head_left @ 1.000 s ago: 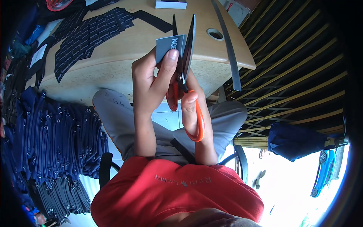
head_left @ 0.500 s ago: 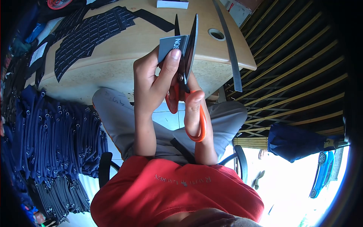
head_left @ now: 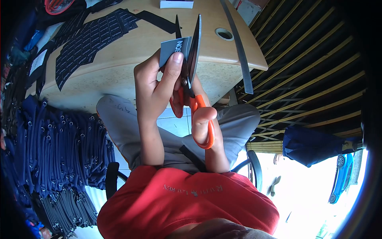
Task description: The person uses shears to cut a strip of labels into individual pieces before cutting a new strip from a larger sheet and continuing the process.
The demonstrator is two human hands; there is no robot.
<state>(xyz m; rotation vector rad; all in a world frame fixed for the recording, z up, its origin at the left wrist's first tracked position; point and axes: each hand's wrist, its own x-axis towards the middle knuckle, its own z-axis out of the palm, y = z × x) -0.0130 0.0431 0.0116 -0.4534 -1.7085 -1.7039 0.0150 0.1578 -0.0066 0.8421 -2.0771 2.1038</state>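
Note:
A small grey label [head_left: 168,51] with white lettering is pinched in my left hand [head_left: 153,81], its thumb pressed on the front. My right hand [head_left: 203,121] is closed around a pair of scissors [head_left: 195,51] with orange handles, the thumb through the near loop. The blades point up and away, spread apart, and the label's right edge lies between them. Most of the right fingers are hidden behind the handles.
Dark printed label sheets [head_left: 91,38] and a black strip [head_left: 157,22] lie on the wooden table [head_left: 131,49]. A metal ruler [head_left: 240,51] crosses the table's right edge. Piles of blue straps [head_left: 65,143] with metal rings are at lower left; a folding gate [head_left: 306,67] stands right.
Both hands, with the label and scissors, have shifted slightly left in view. The blades are still apart, and the right thumb sits a little lower.

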